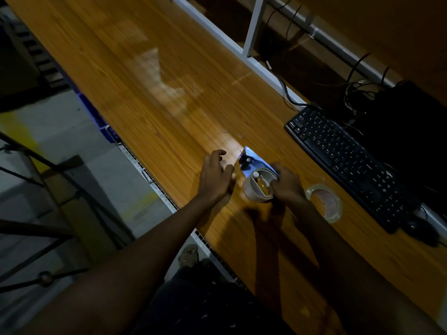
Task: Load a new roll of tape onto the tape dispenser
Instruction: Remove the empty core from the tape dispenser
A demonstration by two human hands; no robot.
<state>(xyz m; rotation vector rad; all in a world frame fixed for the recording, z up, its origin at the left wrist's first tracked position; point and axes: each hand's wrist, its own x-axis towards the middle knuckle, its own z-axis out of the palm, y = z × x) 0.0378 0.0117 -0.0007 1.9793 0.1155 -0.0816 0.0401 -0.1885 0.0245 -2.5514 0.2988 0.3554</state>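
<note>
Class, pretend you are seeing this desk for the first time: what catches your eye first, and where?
The brightest spot is a blue and white tape dispenser, lit mid-desk, gripped by the right hand while the left hand hovers open beside it. Right of it a clear roll of tape lies flat on the wooden desk, with a black keyboard beyond.
</note>
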